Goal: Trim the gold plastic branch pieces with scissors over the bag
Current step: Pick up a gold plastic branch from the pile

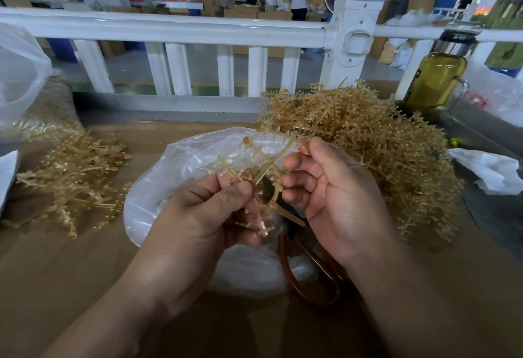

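Head view: gold plastic branch piece (268, 161), centre, held above the clear bag (169, 165); left hand (203, 213) pinches its near-left sprig, and right hand (336, 196) curls thumb and fingers round its right stem. Scissors (283, 255), orange-handled, lie on the bag beneath the right hand, seemingly ungripped. Likely fault: tangled sprigs snag, flinging offcuts clear of the bag into the branch heap (376, 142) far right.

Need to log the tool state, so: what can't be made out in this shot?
- Scissors, head view: the blades are mostly hidden behind the right hand and the gold branch piece, so open or closed is unclear.
- Clear plastic bag, head view: the left hand and right hand cover its inside.
- Glass bottle, head view: its label is too dark and small to read.
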`<state>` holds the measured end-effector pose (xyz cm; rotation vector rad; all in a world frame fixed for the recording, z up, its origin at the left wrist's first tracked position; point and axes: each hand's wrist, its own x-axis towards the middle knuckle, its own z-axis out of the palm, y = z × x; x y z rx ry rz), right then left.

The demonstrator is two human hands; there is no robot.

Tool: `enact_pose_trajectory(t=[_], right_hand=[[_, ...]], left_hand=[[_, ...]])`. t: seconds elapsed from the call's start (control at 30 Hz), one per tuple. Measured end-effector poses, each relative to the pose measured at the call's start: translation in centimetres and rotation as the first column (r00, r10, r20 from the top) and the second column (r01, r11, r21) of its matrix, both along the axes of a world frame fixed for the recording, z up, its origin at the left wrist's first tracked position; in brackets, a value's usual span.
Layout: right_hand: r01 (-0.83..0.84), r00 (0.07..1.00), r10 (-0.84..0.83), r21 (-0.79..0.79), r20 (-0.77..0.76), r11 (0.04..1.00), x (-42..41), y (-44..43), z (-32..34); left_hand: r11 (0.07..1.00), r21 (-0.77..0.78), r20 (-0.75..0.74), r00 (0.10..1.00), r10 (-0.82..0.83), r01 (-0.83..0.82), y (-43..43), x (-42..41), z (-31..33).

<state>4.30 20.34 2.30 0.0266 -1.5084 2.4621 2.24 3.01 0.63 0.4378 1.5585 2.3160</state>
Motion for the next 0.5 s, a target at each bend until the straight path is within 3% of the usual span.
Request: enact_pose_trajectory(t=[0.33,0.43,0.5], right_hand=[[-0.012,0.988,0.015,-0.016,0.156,1.000,-0.1,-0.1,-0.1],[0.093,0.980,-0.118,0.155,0.159,0.984,0.2,0.6,0.1],[0.160,0.970,-0.222,0.432,0.095,0.887,0.9,1.1,0.4]], left_hand=[[0.989,0.143,0.048,0.998,-0.028,0.021,-0.2,-0.3,0.3],[0.986,0.165,0.044,0.999,0.026,-0.033,-0.1,-0.2,0.5],[0.981,0.181,0.034,0.998,0.058,-0.063,-0.1,-0.1,0.7]])
